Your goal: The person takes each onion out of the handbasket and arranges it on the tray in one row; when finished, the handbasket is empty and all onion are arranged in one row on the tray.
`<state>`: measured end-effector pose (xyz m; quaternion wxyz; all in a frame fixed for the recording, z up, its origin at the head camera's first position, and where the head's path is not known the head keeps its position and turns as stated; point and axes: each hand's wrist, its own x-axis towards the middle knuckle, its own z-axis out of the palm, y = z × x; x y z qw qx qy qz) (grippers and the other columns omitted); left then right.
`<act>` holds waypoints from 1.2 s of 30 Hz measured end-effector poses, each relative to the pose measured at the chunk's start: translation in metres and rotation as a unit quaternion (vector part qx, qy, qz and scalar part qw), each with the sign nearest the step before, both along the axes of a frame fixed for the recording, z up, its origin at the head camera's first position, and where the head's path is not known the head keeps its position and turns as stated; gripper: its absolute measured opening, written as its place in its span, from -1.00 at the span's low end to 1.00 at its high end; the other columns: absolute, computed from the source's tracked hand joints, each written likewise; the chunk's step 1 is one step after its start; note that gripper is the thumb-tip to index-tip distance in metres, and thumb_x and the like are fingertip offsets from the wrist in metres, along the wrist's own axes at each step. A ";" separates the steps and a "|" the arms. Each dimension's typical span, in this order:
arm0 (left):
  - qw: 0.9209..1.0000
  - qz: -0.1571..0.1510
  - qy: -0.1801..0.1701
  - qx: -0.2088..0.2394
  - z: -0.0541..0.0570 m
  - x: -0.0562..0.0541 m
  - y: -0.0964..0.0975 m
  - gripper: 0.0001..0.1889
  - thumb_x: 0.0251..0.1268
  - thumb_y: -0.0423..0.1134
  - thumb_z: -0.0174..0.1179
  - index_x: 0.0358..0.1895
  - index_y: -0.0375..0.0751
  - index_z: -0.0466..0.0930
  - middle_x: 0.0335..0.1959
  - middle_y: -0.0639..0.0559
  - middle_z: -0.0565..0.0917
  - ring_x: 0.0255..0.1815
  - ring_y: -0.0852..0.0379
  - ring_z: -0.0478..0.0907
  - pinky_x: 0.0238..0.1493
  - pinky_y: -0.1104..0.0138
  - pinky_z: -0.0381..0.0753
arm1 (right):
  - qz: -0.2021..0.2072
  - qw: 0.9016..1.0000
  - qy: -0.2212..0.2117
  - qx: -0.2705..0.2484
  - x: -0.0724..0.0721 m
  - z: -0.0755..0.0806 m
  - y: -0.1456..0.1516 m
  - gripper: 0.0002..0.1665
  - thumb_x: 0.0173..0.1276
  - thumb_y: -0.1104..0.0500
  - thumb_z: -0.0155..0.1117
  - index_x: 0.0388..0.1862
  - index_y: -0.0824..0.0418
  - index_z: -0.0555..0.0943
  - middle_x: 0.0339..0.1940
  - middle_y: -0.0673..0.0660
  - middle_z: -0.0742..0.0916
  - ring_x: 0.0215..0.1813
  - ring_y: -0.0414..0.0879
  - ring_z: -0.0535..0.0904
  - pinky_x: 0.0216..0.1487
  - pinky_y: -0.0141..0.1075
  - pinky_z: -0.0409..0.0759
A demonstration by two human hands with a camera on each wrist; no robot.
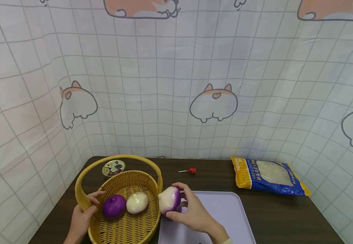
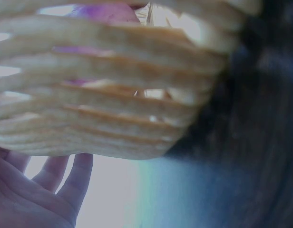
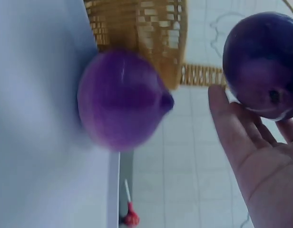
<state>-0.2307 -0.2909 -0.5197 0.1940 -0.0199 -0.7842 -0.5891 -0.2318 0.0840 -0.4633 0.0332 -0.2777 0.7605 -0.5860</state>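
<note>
My left hand (image 1: 83, 215) grips the left side of a yellow wicker basket (image 1: 124, 234) where its tall handle meets the rim. Inside the basket lie a purple onion (image 1: 113, 206) and a white onion (image 1: 137, 203). At the basket's right rim, my right hand (image 1: 194, 211) holds a white-and-purple onion (image 1: 169, 200) between thumb and fingers, raised above the tray. Another purple onion (image 3: 122, 99) sits on the lilac tray (image 1: 219, 203) beside the basket, mostly hidden behind the right hand in the head view. The left wrist view is filled by the basket's woven wall (image 2: 103, 104).
A red lollipop (image 1: 191, 170) lies behind the tray. Back left, behind the basket handle, is a round tin (image 1: 113, 168) with a fruit picture. A blue-and-yellow pasta bag (image 1: 271, 176) lies at the back right of the dark table (image 1: 286, 217). A printed curtain (image 1: 170, 67) hangs behind.
</note>
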 end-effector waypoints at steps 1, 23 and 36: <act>1.000 0.001 0.000 -0.001 0.000 0.000 0.000 -0.85 0.18 -0.67 -0.06 -0.21 -0.53 0.39 0.05 -0.22 0.62 0.12 0.39 0.45 0.10 0.65 0.31 | 0.000 1.000 -0.005 -0.005 -0.002 0.000 0.003 -0.11 0.13 0.10 0.49 0.38 0.03 0.23 0.20 0.16 0.51 0.05 -0.04 0.57 -0.01 -0.26 0.62; 1.000 0.000 -0.006 0.008 -0.001 0.000 -0.001 -0.84 0.17 -0.67 -0.05 -0.19 -0.53 0.38 0.05 -0.21 0.63 0.12 0.38 0.46 0.10 0.65 0.30 | -0.136 0.989 -0.049 0.012 -0.029 -0.022 0.073 -0.08 0.06 0.22 0.54 0.32 0.20 0.21 0.19 0.24 0.51 0.10 0.07 0.52 0.03 -0.32 0.59; 1.000 0.002 -0.003 -0.001 -0.001 -0.001 -0.001 -0.84 0.16 -0.68 -0.05 -0.20 -0.52 0.38 0.06 -0.25 0.62 0.12 0.39 0.45 0.10 0.65 0.30 | -0.173 0.974 -0.053 0.136 -0.036 -0.039 0.096 -0.11 0.03 0.00 0.56 0.30 0.11 0.33 0.19 0.18 0.50 0.04 -0.02 0.50 0.06 -0.19 0.54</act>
